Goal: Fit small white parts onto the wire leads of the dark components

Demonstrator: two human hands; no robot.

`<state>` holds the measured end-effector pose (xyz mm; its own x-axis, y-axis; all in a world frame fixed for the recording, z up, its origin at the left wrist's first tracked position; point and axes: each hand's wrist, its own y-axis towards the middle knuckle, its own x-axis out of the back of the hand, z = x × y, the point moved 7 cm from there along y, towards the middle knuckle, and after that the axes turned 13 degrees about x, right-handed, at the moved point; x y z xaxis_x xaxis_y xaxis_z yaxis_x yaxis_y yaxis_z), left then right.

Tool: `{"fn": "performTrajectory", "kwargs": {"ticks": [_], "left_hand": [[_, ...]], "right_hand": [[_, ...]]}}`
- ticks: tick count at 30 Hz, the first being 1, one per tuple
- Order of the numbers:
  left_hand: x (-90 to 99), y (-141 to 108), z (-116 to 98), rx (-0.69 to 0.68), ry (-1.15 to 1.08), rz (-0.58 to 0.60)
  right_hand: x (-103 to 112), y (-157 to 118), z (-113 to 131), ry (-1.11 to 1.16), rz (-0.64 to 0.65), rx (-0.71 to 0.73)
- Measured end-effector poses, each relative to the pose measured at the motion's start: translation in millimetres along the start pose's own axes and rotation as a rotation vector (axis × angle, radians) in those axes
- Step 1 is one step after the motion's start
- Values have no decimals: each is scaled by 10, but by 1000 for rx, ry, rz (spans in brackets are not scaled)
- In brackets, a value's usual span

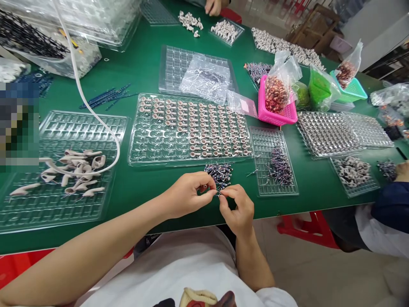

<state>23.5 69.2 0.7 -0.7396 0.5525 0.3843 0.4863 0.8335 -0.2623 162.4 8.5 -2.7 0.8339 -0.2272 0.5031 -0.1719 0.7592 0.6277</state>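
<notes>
My left hand [191, 194] and my right hand [238, 209] meet near the table's front edge, thumbs and fingertips pinched together. Between them is a small part with a thin wire lead [219, 193], held by both; its details are too small to make out. Just beyond my fingers lies a heap of similar small dark-headed wired parts [219, 172]. Behind the heap, a clear blister tray [159, 147] holds rows of beige earphone-like shells [204, 128], while its left front pockets are bare. More wired parts [280, 166] lie on a smaller tray [263, 170] to the right.
Loose beige stemmed shells [81, 164] lie on a tray at left, beneath a hanging white cable [78, 76]. A pink basket [277, 115] holds bagged copper-coloured parts. Co-workers' hands show at the top [213, 6] and right edge [402, 170]. A red stool [306, 230] stands right.
</notes>
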Motion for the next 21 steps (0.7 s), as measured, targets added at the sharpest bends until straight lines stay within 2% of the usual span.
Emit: {"fn": "performTrajectory", "kwargs": {"ticks": [3, 8, 16, 21], "left_hand": [[-32, 14, 47, 91, -82, 66], [-77, 20, 124, 215, -218, 178], [-105, 14, 103, 242, -330, 242], [-88, 14, 95, 235, -340, 203]], "right_hand": [[-15, 4, -2, -3, 17, 1], [32, -20, -23, 83, -29, -45], [98, -63, -53, 177, -101, -104], [124, -96, -100, 230, -163, -165]]}}
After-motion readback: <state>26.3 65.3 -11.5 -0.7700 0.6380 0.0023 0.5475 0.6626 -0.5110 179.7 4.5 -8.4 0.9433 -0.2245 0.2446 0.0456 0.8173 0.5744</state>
